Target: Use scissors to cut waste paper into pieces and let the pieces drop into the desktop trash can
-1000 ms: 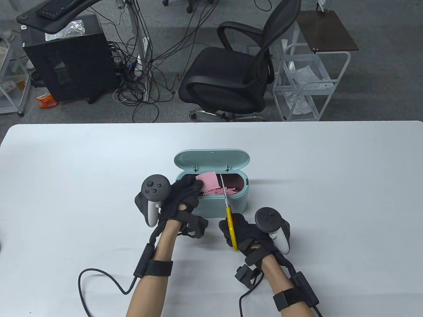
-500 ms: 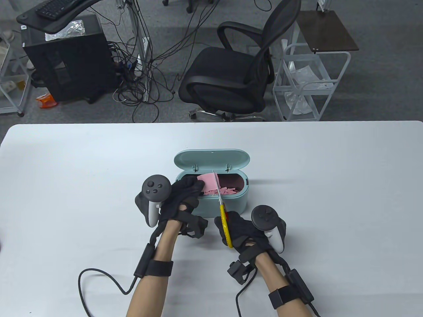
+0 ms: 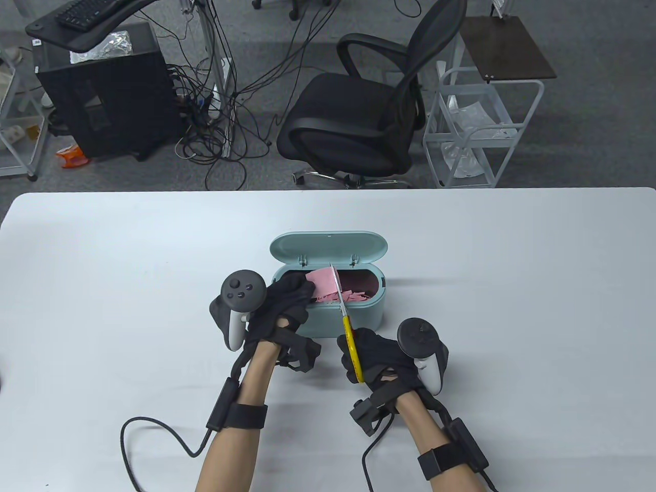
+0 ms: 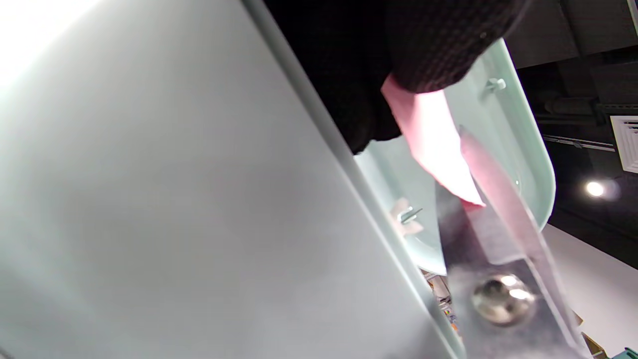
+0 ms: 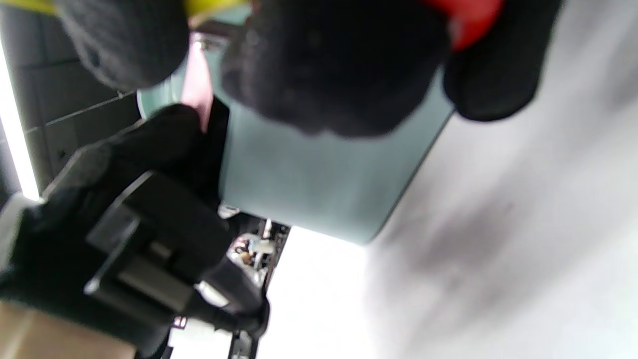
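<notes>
A mint desktop trash can point(image 3: 359, 312) stands mid-table with its lid point(image 3: 328, 246) tipped back. My left hand point(image 3: 300, 289) pinches a pink paper point(image 3: 322, 281) over the can's left end. My right hand point(image 3: 359, 353) grips yellow-handled scissors point(image 3: 351, 342), whose blades reach over the can to the paper's right edge. In the left wrist view the pink paper point(image 4: 433, 144) sits between the slightly parted blades point(image 4: 498, 224) under my fingertips point(image 4: 423, 45). In the right wrist view my fingers point(image 5: 324, 65) are curled on the handles above the can point(image 5: 309, 179).
Pink scraps point(image 3: 353, 294) lie inside the can. The white table point(image 3: 512, 307) spreads wide on both sides. Glove cables point(image 3: 154, 430) trail near the front edge. Beyond the far edge stand an office chair point(image 3: 359, 118) and a wire cart point(image 3: 482, 133).
The scissors have swung left from beside the paper until their blades meet its right edge. My right hand shifted slightly. The left hand and paper have stayed in place.
</notes>
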`<state>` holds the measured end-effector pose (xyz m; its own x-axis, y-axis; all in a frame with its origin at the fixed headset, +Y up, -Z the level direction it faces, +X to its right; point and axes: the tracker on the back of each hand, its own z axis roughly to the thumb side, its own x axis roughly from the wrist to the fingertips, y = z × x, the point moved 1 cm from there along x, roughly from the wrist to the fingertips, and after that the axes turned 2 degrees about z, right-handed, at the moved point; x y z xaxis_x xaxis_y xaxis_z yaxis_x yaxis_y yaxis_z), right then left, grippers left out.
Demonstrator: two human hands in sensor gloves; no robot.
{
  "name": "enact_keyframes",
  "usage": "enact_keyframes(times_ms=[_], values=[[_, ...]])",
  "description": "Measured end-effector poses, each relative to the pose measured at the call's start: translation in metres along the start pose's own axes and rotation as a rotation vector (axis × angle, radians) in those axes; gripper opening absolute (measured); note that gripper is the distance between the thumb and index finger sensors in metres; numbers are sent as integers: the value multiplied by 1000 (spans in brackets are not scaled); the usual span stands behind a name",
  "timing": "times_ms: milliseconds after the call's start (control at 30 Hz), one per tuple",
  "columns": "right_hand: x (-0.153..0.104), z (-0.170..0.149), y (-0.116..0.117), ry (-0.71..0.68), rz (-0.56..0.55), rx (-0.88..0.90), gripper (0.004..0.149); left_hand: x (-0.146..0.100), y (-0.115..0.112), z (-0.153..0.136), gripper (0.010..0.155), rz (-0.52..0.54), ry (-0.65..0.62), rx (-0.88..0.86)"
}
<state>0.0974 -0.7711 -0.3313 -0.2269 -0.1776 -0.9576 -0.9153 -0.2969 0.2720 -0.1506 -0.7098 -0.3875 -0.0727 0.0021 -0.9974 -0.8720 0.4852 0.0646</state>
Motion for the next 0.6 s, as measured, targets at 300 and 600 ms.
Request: enact_keyframes(times_ms=[300, 600], values=[[4, 3, -2, 9, 44, -65, 68, 0, 0, 1, 40, 16, -4, 32], [6, 3, -2, 5, 19, -29, 65, 1, 0, 1, 39, 10, -5, 50]])
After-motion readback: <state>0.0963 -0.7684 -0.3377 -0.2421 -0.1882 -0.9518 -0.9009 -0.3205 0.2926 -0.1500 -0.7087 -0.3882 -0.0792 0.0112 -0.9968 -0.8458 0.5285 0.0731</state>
